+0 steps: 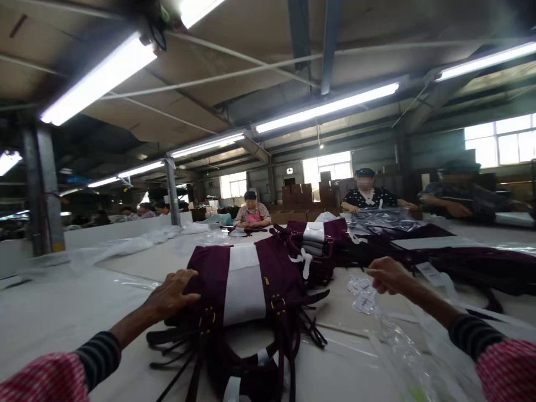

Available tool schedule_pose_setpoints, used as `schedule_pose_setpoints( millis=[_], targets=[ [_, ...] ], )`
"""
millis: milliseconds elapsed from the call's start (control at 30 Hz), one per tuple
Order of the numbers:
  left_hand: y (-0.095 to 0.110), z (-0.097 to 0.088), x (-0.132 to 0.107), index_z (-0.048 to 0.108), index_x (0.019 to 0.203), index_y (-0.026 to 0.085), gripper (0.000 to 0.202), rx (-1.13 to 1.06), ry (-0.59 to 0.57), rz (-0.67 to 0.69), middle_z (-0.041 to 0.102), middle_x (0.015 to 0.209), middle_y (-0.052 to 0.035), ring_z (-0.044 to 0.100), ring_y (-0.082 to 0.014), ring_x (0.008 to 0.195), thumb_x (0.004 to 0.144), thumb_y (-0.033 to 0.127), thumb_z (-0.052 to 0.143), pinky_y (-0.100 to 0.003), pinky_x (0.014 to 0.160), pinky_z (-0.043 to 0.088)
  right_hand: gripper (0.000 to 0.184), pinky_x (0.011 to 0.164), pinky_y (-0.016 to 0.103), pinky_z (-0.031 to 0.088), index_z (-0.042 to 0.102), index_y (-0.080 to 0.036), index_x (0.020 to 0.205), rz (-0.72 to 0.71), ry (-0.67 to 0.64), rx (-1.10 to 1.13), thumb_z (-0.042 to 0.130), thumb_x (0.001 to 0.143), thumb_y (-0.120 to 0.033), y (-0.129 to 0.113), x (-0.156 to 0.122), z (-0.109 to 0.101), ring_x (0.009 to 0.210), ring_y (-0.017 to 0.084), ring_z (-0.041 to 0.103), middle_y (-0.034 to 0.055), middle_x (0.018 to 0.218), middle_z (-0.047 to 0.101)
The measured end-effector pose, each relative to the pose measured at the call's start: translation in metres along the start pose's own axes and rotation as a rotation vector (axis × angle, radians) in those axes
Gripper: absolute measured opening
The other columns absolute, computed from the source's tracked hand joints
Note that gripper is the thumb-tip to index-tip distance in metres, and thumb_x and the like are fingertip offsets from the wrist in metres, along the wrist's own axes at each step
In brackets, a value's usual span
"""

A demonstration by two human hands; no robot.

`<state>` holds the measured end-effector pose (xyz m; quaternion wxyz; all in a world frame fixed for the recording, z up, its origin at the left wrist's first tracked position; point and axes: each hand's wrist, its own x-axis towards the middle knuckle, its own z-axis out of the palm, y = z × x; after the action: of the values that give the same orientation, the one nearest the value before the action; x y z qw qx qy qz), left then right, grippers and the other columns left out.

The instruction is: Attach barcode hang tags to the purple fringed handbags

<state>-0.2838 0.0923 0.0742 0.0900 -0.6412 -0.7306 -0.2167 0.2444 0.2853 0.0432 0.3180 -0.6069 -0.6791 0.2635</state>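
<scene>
Steadying a burgundy handbag (218, 276), the left hand (171, 296) lies spread on it while the right hand (389, 276) hangs curled, empty, near clear plastic (402, 349).

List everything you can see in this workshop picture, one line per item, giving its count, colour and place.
handbags: at least three, burgundy and white, on the table, nearest one straight ahead
table: one, white, under the bags and stretching into the distance
tags: a few, white, right of the nearest bag
plastic film: several pieces, clear, front right and along the table
co-workers: three, seated beyond the bags
cardboard boxes: many, brown, stacked towards the far wall
ceiling lights: several, white, overhead
windows: three, bright, in the far walls
left hand: one, resting on the nearest bag
right hand: one, above the tags
</scene>
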Motion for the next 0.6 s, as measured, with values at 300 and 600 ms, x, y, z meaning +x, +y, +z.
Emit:
schedule_pose_setpoints(
  millis=[300,600],
  targets=[
    [0.056,0.091,-0.028,0.037,0.153,0.030,0.092,0.324,-0.178,0.297,0.033,0.162,-0.0131,0.022,-0.0391,0.150,0.069,0.021,0.072,-0.059,0.119,0.018,0.014,0.046,0.023,0.046,0.057,-0.018,0.079,-0.041,-0.431,0.141,0.060,0.084,-0.031,-0.068,-0.052,0.153,0.056,0.019,0.068,0.0039,0.065,0.070],
    [0.043,0.118,0.020,0.052,0.144,0.029,0.099,0.126,-0.096,0.245,0.046,0.153,-0.0170,0.033,-0.0481,0.142,0.050,0.011,0.079,-0.069,0.114,0.014,0.009,0.054,0.022,0.042,0.065,-0.016,0.070,-0.182,-0.341,0.271,0.062,0.073,-0.023,-0.106,-0.088,0.202,0.065,0.016,0.062,0.0009,0.064,0.061]
  ],
)
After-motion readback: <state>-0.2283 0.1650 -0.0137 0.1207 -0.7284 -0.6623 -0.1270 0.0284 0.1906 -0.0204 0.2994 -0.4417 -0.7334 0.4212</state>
